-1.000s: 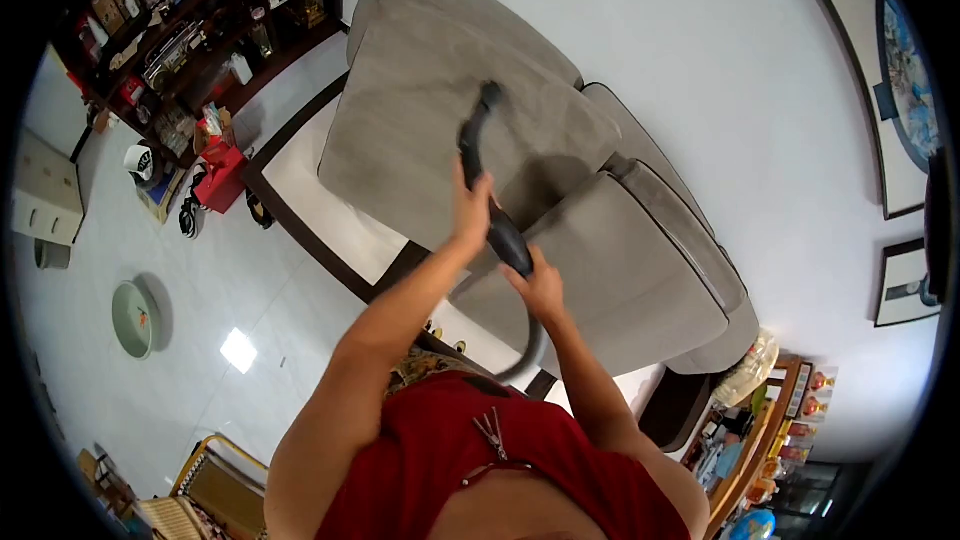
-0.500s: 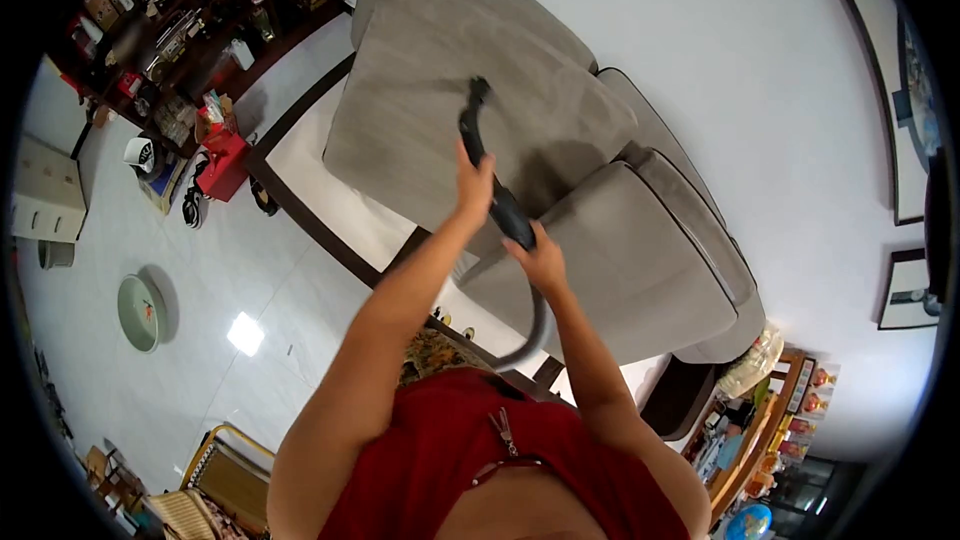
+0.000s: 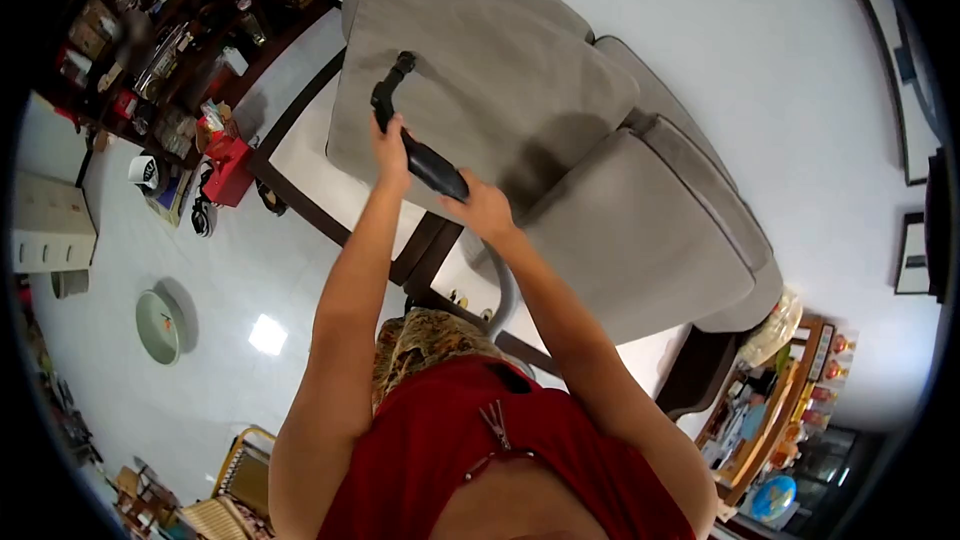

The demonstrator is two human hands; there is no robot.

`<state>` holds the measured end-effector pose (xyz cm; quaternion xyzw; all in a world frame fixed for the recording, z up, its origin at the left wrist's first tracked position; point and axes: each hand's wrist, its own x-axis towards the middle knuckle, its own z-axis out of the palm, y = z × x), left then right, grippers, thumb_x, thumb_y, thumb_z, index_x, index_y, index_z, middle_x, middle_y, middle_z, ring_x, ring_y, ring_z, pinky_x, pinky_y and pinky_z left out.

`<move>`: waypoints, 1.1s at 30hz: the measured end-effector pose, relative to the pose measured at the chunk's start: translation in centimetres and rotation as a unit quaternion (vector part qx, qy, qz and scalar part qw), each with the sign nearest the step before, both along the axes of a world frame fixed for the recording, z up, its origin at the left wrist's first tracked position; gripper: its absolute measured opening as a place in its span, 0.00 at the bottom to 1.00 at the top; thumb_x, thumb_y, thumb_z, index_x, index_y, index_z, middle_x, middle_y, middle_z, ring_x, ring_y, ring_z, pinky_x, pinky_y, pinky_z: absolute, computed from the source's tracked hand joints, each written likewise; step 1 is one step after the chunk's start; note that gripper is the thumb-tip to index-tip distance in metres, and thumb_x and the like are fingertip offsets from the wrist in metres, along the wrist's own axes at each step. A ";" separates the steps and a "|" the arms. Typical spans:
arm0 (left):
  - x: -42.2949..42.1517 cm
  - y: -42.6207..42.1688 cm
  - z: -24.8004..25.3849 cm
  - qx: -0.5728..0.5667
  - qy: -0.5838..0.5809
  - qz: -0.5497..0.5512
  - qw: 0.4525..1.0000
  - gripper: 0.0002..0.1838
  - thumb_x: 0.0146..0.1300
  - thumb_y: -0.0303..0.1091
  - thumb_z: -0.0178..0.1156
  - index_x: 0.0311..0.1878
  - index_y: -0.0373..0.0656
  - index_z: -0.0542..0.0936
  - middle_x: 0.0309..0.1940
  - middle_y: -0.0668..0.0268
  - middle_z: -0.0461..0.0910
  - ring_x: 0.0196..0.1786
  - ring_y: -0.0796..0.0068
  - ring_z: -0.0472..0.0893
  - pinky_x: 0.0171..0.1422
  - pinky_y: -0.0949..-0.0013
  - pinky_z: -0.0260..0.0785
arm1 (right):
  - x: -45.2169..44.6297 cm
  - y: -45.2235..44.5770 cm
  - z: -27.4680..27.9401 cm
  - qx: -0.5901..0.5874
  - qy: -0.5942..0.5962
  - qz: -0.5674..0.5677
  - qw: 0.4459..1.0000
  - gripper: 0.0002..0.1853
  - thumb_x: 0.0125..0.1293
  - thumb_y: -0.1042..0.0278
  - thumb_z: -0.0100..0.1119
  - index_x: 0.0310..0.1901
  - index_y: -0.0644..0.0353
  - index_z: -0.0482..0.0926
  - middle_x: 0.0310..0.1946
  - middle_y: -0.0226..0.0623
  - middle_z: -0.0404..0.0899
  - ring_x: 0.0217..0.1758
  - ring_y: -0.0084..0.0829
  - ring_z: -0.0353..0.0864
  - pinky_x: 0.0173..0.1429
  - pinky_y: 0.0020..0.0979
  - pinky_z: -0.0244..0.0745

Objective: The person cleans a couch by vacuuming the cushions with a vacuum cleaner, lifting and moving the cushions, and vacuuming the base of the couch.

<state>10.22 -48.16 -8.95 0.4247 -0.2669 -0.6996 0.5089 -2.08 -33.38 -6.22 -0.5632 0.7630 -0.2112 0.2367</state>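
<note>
Both my hands grip a black handheld vacuum cleaner (image 3: 434, 169) with a grey hose (image 3: 508, 290) running down from its rear end. My left hand (image 3: 391, 152) is closed round the front part, just behind the bent neck. Farther back, my right hand (image 3: 484, 208) wraps the rear end near the hose. The small dark nozzle (image 3: 405, 62) points away from me over the grey sofa seat (image 3: 480, 50), near its left side; whether it touches the fabric I cannot tell. A second grey sofa section (image 3: 630, 230) lies to the right of my hands.
Dark wooden framing (image 3: 300, 210) runs along the sofa's left side. On the tiled floor stand a pale green basin (image 3: 160, 328), a red box (image 3: 231, 172) and shoes. A crowded shelf (image 3: 180, 40) is at the upper left, a folding chair (image 3: 245, 470) at the lower left.
Both hands and the vacuum have moved left across the sofa seat, and the nozzle is now nearer its left edge. The vacuum lies at a flatter slant. Both grips stay closed.
</note>
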 end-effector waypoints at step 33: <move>-22.0 35.5 9.5 -0.567 -0.163 -0.565 0.577 0.35 0.70 0.50 0.61 0.73 0.39 0.68 0.50 0.58 0.80 0.53 0.61 0.80 0.57 0.63 0.71 | 3.5 40.8 4.9 -0.419 -0.071 -0.628 0.652 0.52 0.53 0.66 0.76 0.78 0.52 0.56 0.61 0.54 0.77 0.59 0.43 0.81 0.63 0.36 0.74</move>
